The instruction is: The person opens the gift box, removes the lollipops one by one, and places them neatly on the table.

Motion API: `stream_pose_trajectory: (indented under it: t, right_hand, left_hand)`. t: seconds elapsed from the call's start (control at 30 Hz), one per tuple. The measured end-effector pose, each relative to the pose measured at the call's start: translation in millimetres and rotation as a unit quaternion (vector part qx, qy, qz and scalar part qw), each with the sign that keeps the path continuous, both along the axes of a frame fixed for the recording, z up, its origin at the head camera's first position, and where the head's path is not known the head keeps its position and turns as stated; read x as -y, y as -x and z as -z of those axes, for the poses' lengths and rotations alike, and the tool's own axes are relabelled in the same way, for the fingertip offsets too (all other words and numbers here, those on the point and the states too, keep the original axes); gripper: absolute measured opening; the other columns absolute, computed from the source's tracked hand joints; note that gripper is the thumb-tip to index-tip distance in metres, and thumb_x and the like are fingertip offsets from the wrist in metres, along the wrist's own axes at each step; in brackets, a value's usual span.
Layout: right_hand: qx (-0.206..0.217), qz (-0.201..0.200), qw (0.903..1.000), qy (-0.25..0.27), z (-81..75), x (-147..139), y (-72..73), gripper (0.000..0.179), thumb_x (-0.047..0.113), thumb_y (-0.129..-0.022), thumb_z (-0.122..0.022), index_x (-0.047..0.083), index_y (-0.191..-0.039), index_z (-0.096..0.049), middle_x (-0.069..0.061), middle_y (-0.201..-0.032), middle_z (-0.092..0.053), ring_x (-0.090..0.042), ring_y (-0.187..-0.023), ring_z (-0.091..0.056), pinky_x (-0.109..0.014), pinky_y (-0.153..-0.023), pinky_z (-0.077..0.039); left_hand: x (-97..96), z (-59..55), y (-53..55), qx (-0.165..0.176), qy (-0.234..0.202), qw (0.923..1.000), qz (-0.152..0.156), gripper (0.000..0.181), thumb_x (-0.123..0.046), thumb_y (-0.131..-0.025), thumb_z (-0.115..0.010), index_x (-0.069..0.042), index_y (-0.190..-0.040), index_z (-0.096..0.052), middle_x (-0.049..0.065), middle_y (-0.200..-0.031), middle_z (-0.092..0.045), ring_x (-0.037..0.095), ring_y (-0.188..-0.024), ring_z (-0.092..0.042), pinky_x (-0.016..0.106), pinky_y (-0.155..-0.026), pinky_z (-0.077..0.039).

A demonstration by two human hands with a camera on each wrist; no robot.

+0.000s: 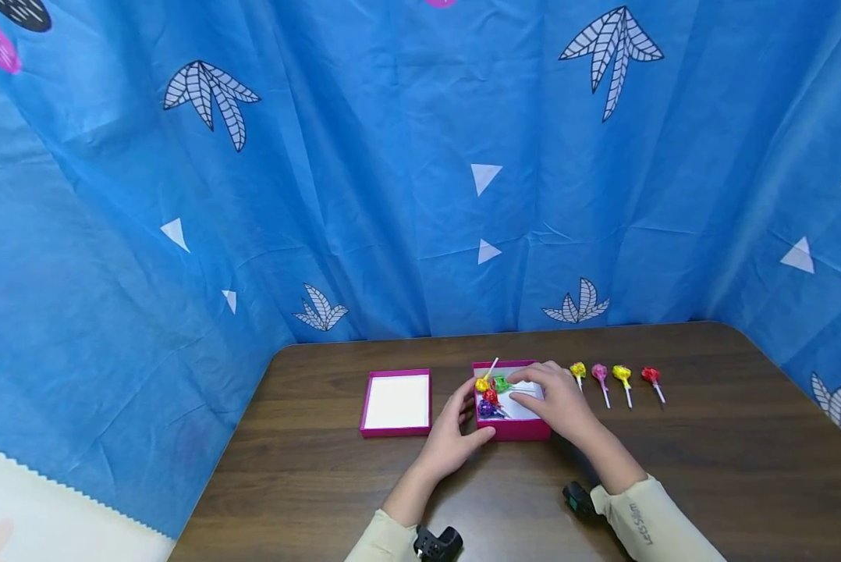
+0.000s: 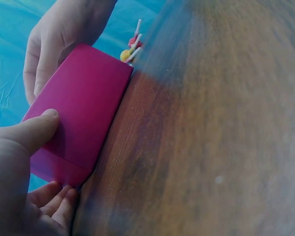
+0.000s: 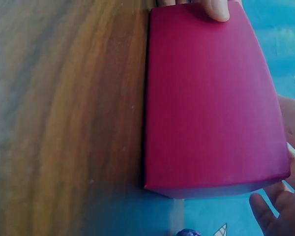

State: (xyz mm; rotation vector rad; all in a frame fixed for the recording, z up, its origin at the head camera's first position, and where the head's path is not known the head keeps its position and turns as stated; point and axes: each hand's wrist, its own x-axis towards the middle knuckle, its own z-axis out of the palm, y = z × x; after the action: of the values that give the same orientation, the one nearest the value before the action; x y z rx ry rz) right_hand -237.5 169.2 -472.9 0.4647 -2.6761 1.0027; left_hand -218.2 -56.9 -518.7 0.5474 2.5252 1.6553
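A magenta box (image 1: 513, 430) with a white inside stands uncovered on the table. My left hand (image 1: 450, 439) holds its left side, with the thumb (image 2: 35, 129) on the front wall and the other fingers round the corner. Over the box, my right hand (image 1: 559, 400) pinches a green lollipop (image 1: 501, 384) between thumb and forefinger, its stick pointing right. Inside, along the left, lie a yellow lollipop (image 1: 482, 385) with its stick up over the back rim, a red lollipop (image 1: 490, 396) and a purple lollipop (image 1: 486, 408). The right wrist view shows mostly the box's front wall (image 3: 211, 103).
Left of the box lies its magenta-edged lid (image 1: 395, 401), white inside up. Right of my right hand runs a row: a yellow lollipop (image 1: 578, 371), a pink one (image 1: 599, 373), another yellow one (image 1: 622, 374) and a red one (image 1: 651, 375). A blue curtain (image 1: 420, 195) hangs behind the table.
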Motion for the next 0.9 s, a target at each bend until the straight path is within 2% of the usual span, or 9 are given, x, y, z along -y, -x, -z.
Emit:
stream_pose_trajectory:
  t: [0.1,0.23,0.5,0.9]
  right_hand:
    - [-0.004,-0.006,1.0000,0.001,-2.1,2.4,3.3,0.030,0.020,-0.081,-0.083,0.022,-0.109,-0.075,-0.004,-0.113,-0.073,-0.028,-0.112,-0.059,-0.060,-0.096,-0.048]
    - [-0.010,-0.030,0.9995,0.004,-6.2,5.3,7.3,0.029,0.017,-0.081,-0.083,0.022,-0.108,-0.075,-0.001,-0.109,-0.074,-0.026,-0.111,-0.061,-0.057,-0.095,-0.051]
    - [0.047,-0.104,0.9935,-0.004,-12.7,9.6,13.1,0.029,0.015,-0.085,-0.080,0.015,-0.113,-0.075,0.001,-0.105,-0.074,-0.019,-0.098,-0.068,-0.043,-0.087,-0.060]
    - [0.070,-0.156,0.9846,-0.036,-15.4,15.4,28.6,0.022,0.014,-0.086,-0.078,0.012,-0.108,-0.076,0.000,-0.102,-0.076,-0.017,-0.096,-0.069,-0.039,-0.088,-0.060]
  left_hand:
    - [0.5,-1.1,0.8,-0.001,0.001,1.0000,-0.001,0.082,-0.034,-0.092,-0.072,-0.030,-0.158,-0.025,0.002,-0.159,-0.039,0.025,-0.141,-0.045,0.048,-0.114,-0.044]
    - [0.0,-2.7,1.5,0.001,-0.003,1.0000,0.000,0.082,-0.034,-0.092,-0.072,-0.029,-0.158,-0.025,0.002,-0.159,-0.039,0.026,-0.141,-0.045,0.049,-0.114,-0.043]
    - [0.1,-0.8,0.3,-0.007,-0.005,1.0000,0.005,0.080,-0.033,-0.092,-0.072,-0.028,-0.158,-0.025,0.003,-0.158,-0.039,0.026,-0.140,-0.046,0.048,-0.114,-0.044]
    - [-0.4,-0.9,-2.1,-0.010,-0.006,0.9999,0.008,0.079,-0.033,-0.093,-0.071,-0.029,-0.158,-0.025,0.001,-0.158,-0.039,0.024,-0.140,-0.046,0.046,-0.115,-0.043]
